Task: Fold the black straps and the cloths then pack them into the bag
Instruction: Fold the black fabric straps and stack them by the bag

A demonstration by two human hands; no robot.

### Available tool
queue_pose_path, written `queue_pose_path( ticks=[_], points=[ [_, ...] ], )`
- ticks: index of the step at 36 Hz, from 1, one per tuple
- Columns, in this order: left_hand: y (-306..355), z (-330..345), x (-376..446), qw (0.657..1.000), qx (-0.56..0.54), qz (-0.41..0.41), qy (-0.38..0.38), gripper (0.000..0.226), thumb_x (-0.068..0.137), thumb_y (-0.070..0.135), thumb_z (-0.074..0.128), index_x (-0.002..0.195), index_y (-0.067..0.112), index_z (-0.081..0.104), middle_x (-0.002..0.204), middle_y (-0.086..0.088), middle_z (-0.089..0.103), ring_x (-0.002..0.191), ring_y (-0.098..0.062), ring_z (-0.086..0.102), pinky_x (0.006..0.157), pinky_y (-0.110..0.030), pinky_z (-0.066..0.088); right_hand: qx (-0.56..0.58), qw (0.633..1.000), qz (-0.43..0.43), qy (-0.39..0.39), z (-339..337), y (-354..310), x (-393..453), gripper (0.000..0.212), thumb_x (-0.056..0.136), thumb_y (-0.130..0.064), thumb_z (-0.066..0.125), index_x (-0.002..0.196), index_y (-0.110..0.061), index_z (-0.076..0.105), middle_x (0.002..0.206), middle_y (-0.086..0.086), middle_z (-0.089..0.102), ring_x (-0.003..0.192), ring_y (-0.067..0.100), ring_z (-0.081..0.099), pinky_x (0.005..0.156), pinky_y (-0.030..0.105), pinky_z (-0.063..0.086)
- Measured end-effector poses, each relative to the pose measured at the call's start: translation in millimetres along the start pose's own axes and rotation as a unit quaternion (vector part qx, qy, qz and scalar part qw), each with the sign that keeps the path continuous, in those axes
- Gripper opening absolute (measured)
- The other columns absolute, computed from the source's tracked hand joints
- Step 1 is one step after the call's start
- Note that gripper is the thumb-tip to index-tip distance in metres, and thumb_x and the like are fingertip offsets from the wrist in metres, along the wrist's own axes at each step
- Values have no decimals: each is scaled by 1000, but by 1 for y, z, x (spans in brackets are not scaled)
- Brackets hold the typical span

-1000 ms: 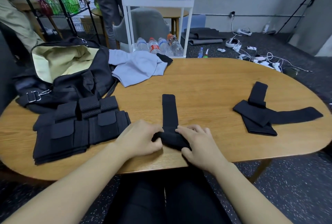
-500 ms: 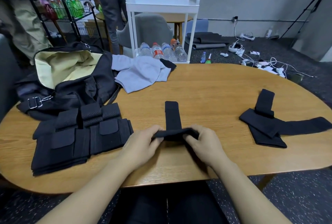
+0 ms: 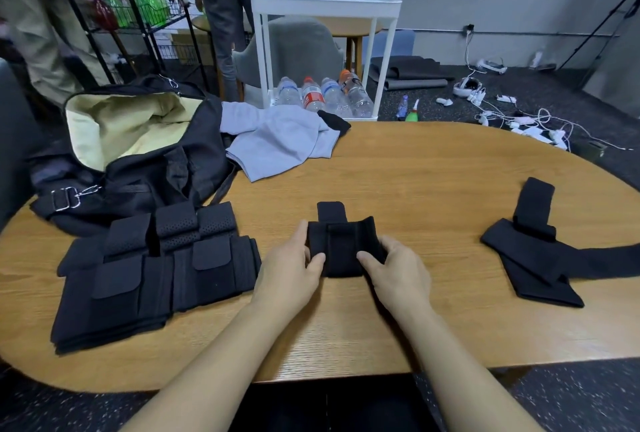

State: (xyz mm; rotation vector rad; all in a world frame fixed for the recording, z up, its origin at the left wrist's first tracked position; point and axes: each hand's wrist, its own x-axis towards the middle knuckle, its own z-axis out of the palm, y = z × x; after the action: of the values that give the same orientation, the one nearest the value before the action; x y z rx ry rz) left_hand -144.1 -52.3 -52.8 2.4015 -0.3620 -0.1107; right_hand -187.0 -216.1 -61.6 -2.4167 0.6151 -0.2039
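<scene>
Black strap point(image 3: 341, 246) sits mid-table, just right of the folded stack point(image 3: 156, 268). Left hand point(image 3: 289, 270) and right hand point(image 3: 398, 274) each pinch a side of it, thumbs on top. I'd square the edges, press the fold flat, tuck in that far tab, then add it to the stack.

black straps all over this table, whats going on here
A person is folding a black strap on the wooden table, gripping it with the left hand and right hand. Folded straps lie stacked at left, another unfolded strap waits at right, and the open bag and grey cloth sit behind.
</scene>
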Motion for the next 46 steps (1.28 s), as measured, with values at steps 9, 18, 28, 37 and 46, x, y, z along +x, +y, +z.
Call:
queue_pose_path(
  ticks=[9, 18, 28, 37, 46],
  points=[
    [1, -1, 2, 997, 69, 0, 17, 56, 98, 32, 51, 149, 25, 30, 95, 4, 63, 88, -17, 60, 77, -39, 54, 45, 999, 9, 3, -5, 2, 3, 45, 93, -39, 61, 137, -31, 53, 118, -6, 67, 109, 15, 60, 88, 32, 48],
    [0, 1, 4, 978, 167, 118, 35, 45, 103, 24, 40, 148, 22, 38, 147, 6, 41, 136, -13, 31, 110, -34, 22, -60, 984, -145, 83, 2, 5, 2, 37, 96, -31, 57, 131, -22, 59, 129, -3, 58, 119, 19, 45, 94, 32, 33],
    [-8, 1, 5, 946, 266, 125, -133, 55, 107, 34, 18, 158, 19, 2, 165, 5, -5, 149, -6, -10, 119, -37, -3, -205, 945, -236, -93, 11, 3, -1, 70, 91, -52, -2, 154, -31, 20, 163, -5, 12, 149, 13, 7, 113, 32, 16],
    [-16, -9, -16, 936, 266, 164, -162, 56, 107, 35, 18, 158, 21, 0, 164, 9, -7, 147, -1, -13, 115, -32, -11, -206, 951, -227, -48, 18, 12, -35, 57, 99, -45, 22, 139, -20, 53, 145, 9, 50, 132, 28, 48, 93, 42, 47],
    [-18, -12, -36, 929, 277, 179, -167, 56, 107, 37, 20, 158, 21, 3, 164, 9, -4, 148, -2, -11, 116, -34, -11, -220, 948, -226, -37, 14, 17, -60, 53, 96, -44, 29, 130, -19, 62, 136, 9, 58, 123, 28, 56, 86, 41, 50]
  ],
)
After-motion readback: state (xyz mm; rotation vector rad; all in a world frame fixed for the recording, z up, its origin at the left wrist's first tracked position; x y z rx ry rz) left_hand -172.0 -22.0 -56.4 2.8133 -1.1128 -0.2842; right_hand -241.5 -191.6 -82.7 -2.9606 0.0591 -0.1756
